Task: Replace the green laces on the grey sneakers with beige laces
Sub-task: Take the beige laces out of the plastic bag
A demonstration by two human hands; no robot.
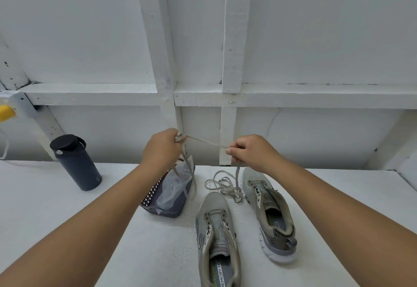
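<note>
- Step in hand: both sneakers appear unlaced, so removal of the green laces is judged complete; the person is now preparing a beige lace (206,142) for threading.
- Left hand (163,149): fingers curled round a bunched portion of the lace, held raised above the table (67,219). A loop of the lace hangs down from this hand in front of the basket (167,205).
- Right hand (250,151): thumb and fingers pinch the same lace. The span between the two hands is pulled taut and slopes slightly down toward the right hand.
- Below the right hand the lace drops to the table and joins a loose coil of lace (225,185) lying between the toes of the two shoes. Whether the coil holds one lace or two cannot be told.
- Left sneaker (216,237): grey mesh upper, toe pointing away from the person, eyelets empty, tongue exposed, printed insole visible.
- Right sneaker (270,214): same build, lying just beside the first, angled outward, eyelets likewise empty.
- No green lace is identifiable; the basket holds a clear plastic bag (173,187) whose contents cannot be made out.
- Next move, as judged: find one lace tip, lower it to the bottom eyelet pair of one sneaker, and feed it through with both ends kept even.
- A dark bottle (76,162) stands well apart on the left.
</note>
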